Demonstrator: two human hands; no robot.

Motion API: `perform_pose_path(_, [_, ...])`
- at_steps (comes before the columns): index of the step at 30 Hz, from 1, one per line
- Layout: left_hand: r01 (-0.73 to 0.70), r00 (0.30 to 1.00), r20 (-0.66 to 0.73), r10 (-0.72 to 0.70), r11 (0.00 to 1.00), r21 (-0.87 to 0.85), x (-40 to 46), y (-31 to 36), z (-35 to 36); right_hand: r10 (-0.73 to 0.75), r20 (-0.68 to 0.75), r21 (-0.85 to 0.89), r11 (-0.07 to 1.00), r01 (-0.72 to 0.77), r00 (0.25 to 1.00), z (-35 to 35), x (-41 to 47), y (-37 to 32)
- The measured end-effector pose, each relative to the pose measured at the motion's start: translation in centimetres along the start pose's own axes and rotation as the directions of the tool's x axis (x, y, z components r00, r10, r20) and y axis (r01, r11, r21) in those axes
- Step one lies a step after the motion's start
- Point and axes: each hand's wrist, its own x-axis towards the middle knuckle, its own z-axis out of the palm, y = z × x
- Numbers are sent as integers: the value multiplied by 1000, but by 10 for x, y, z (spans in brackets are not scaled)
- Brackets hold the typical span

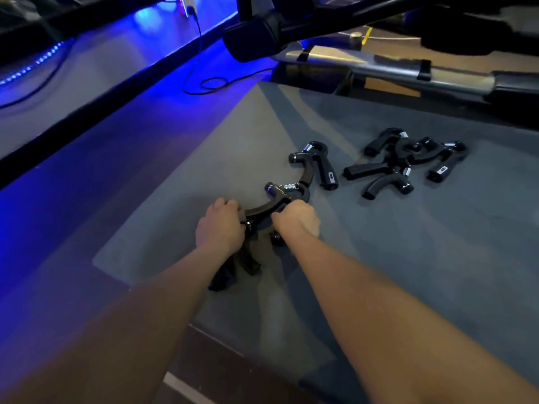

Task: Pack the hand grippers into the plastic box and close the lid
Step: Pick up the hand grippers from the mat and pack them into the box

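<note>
Black hand grippers with steel springs lie on a grey mat [379, 258]. My left hand [220, 227] grips a black hand gripper [248, 263] whose handles stick out below my fist. My right hand [297, 218] is curled round the handle of another hand gripper [280, 199], whose spring and curved arm show between my hands. A third hand gripper [316, 164] lies just beyond, touching it. A pile of several more grippers [408, 161] lies to the right. No plastic box is in view.
Beyond the mat stands dark gym equipment with a metal bar [379, 65] and a black pad [250, 39]. A black cable [210, 83] loops on the blue-lit floor at the left. The mat's near edge [204, 330] is below my arms.
</note>
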Motion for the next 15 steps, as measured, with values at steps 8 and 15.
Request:
perform_pose_path(8, [-39,999,19,40,998,-49,-18,27,-11,14,-27,-88,996,-17,1000,-54,-11,25])
perform_pose_path(15, [-214,974,43,223,966,-144,-46,113,-17,-3,-11,-154,988,1,1000,-160,-38,73])
